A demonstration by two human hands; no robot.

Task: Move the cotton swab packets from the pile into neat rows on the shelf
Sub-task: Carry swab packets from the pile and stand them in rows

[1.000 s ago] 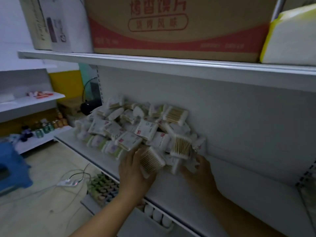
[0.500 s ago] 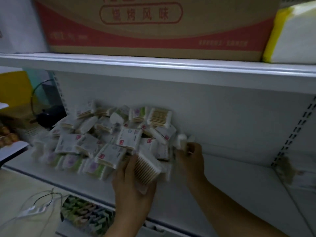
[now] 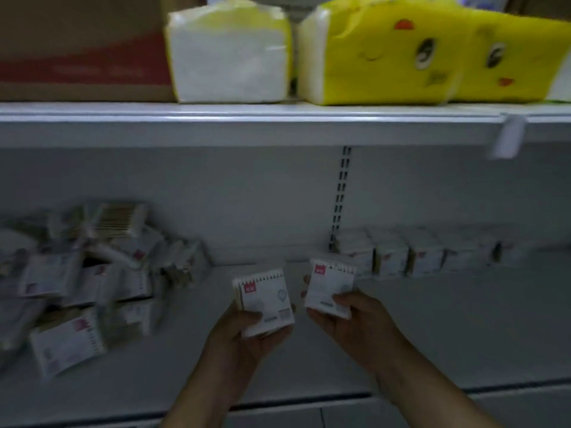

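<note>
Packets in both hands, so the step I judge I'm on is carrying them to the row. Head view: my left hand (image 3: 247, 332) is clamped on one cotton swab packet (image 3: 265, 299) at lower centre, my right hand (image 3: 352, 319) on a second packet (image 3: 332, 288) just beside it. To do this well I'd keep each upright, label forward, and set them tight against the left end of the row (image 3: 411, 256) — centre right of the frame, along the shelf (image 3: 463, 335) back. The pile (image 3: 86, 279) lies at left, well apart from both hands — blurred here.
</note>
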